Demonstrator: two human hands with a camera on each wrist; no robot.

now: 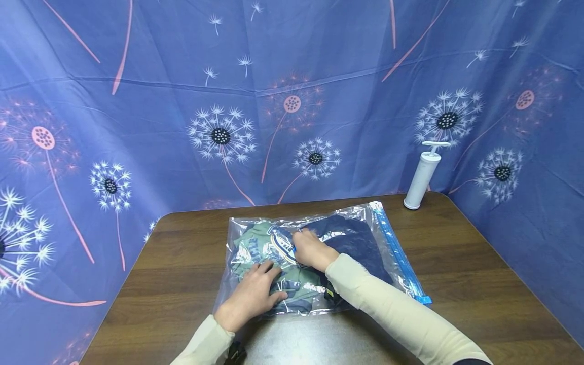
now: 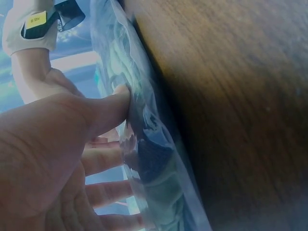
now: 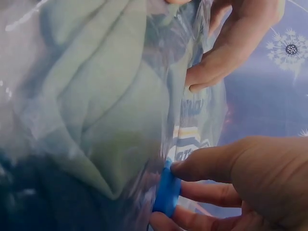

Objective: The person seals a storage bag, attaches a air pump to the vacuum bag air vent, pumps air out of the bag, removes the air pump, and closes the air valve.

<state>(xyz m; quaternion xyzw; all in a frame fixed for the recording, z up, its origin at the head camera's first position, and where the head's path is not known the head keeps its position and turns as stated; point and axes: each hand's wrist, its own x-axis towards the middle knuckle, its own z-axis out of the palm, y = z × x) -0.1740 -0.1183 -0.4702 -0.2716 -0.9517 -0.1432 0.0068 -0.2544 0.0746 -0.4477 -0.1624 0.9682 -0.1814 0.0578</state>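
Observation:
A clear vacuum storage bag (image 1: 387, 253) lies flat on the table, holding a folded green garment (image 1: 248, 248) with lettering and a dark navy garment (image 1: 358, 238). My right hand (image 1: 314, 250) is over the middle of the bag. Its thumb and fingers pinch a blue valve cap (image 3: 168, 190) on the bag's upper face, as the right wrist view shows. To its left, my left hand (image 1: 256, 291) rests on the plastic above the green garment. In the left wrist view its thumb (image 2: 113, 108) and spread fingers touch the bag.
Along the bag's right side runs a blue zip strip (image 1: 398, 248), with a blue slider (image 1: 424, 299) at the near corner. A white hand pump (image 1: 422, 181) stands upright at the table's back right corner. Behind the brown wooden table (image 1: 182, 268) hangs a blue dandelion-print cloth (image 1: 292, 50).

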